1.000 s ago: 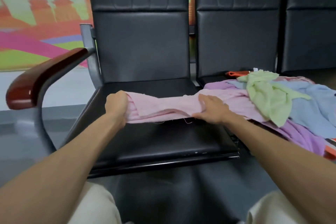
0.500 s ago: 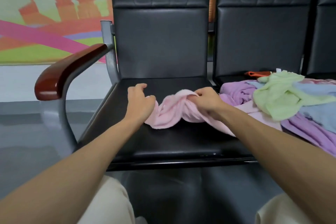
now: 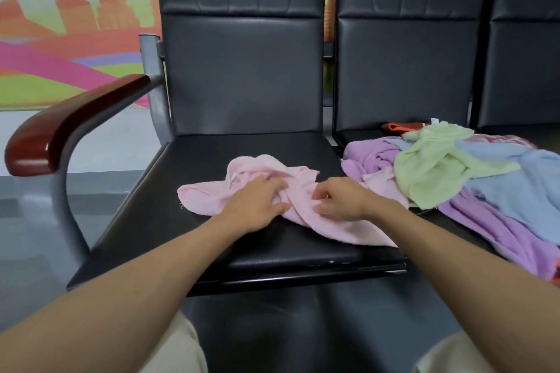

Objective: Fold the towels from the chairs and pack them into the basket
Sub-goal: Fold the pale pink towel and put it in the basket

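Dark floor [image 3: 272, 336] lies nearest, under the person's knees in pale trousers [image 3: 178, 351]. Both bare forearms reach forward over the front edge of a black chair seat [image 3: 169, 221].

On that seat the left hand [image 3: 257, 203] rests palm down on a crumpled pink towel [image 3: 206, 195]. Its fingers are bent into a bunched fold of the cloth and its thumb stretches toward the other hand. Just beside it, the right hand [image 3: 341, 200] has its fingers curled with the thumb below them, pinching the same towel.

The towel is unfolded. One rumpled end spreads out past the left hand's outer side, a hump rises just beyond both sets of fingers, and a twisted tail runs under the right wrist toward the seat's front edge.

Beyond and outward of the right hand, on the next seat, lies a loose heap of more towels. A purple towel [image 3: 372, 157] is closest to the hand, a green towel [image 3: 430, 169] is draped over it, and a blue towel [image 3: 515, 182] lies farther out. A bit of orange cloth [image 3: 400, 126] shows behind the heap.

Well out from the left hand stands a reddish wooden armrest [image 3: 69, 121] on a grey metal frame. Farther back rise the black chair backs [image 3: 242, 76], and behind them is a wall mural [image 3: 60, 48] of orange towers and pink and green bands.
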The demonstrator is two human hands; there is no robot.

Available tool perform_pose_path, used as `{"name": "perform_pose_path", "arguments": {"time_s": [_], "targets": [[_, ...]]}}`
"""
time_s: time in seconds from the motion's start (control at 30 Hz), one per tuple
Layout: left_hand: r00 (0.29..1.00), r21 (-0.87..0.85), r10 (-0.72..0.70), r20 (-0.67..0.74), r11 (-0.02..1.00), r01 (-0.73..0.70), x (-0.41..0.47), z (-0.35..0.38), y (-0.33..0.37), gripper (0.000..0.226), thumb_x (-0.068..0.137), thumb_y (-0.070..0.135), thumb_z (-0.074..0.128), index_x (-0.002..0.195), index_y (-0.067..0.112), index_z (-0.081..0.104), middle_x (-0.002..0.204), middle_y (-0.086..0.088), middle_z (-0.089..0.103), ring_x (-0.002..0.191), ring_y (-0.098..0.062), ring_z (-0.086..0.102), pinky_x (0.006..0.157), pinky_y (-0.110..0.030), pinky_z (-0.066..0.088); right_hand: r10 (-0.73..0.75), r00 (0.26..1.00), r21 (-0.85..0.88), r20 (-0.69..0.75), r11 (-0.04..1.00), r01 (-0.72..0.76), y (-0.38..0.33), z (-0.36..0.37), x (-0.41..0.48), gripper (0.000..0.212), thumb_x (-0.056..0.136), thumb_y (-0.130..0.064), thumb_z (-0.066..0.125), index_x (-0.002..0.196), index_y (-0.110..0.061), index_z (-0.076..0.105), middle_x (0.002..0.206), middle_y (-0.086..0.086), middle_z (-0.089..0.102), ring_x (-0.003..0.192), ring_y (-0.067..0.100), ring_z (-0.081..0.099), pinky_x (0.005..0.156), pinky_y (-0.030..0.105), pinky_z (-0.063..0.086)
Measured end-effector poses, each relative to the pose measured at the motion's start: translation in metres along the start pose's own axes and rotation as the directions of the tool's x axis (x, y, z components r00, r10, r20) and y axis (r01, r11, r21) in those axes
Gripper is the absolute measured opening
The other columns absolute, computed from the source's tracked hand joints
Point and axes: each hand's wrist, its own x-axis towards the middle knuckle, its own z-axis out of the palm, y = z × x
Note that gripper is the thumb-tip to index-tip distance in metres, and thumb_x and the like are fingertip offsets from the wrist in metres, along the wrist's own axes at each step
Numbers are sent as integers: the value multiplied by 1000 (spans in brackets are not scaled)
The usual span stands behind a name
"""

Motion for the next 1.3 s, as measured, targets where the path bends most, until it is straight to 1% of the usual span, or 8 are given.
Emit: {"name": "perform_pose_path", "arguments": {"time_s": [0.17,0.37,0.53,0.67,0.83,1.0,1.13,1.3], "targets": [[999,-104,50,8,993,-49,-5,-9,-1,13,86,22,67,85,32,58,71,15,52,73,-10,52,62,-21,37,-19,998,-33,60,999,21,-3,-7,-13,6,81,-22,65,83,-26,61,85,-7,64,79,12,54,72,24,45],[963,-103,-12,270,994,42,-42,-53,-30,16,77,23,80,80,26,65,64,3,60,58,-7,53,60,-20,39,32,891,415,452,877,-242,-10,-23,-40,21,93,-23,61,87,-4,66,76,8,67,60,20,68,48,23,51],[917,-95,-107,383,983,155,-70,-70,-46,19,77,1,68,80,19,68,72,-1,70,64,-12,64,68,-26,52,246,965,-26,89,969,-245,-9,-9,-22,33,86,-42,59,76,-11,59,73,4,65,58,19,63,50,24,47],[923,-159,-205,326,951,267,-72,-64,-41,18,83,10,55,87,14,72,79,9,69,70,-11,60,68,-22,51,275,957,-45,95,961,-272,-32,-3,-14,48,79,-61,59,70,-15,49,74,2,55,70,19,55,58,26,42],[934,-17,-232,272,969,245,-60,-43,-22,43,86,54,59,81,12,49,76,2,52,69,-15,46,66,-27,39,253,952,-140,172,963,-231,-43,6,-2,27,83,-36,62,85,-10,53,89,5,54,79,22,55,65,26,43],[949,-63,-258,184,960,273,-44,-34,-20,36,92,37,56,71,13,40,72,3,44,65,-12,39,59,-25,31,285,956,110,76,950,-292,-28,4,0,16,93,-22,46,85,-7,47,78,5,50,65,19,47,53,27,38],[840,-645,-540,55,623,443,-36,-48,-29,25,78,32,54,91,12,63,105,-9,63,100,-24,57,75,-34,45,428,904,718,-12,633,-290,-16,-8,-3,19,89,-24,44,84,-9,55,80,9,53,70,23,53,67,33,52],[735,-962,-671,103,121,246,-44,-76,-26,22,77,21,71,97,12,71,106,-8,71,91,-23,64,83,-37,52,633,756,945,-164,320,-62,-3,-37,-18,15,79,-9,45,67,-13,54,72,3,44,72,19,38,58,26,28]]}}
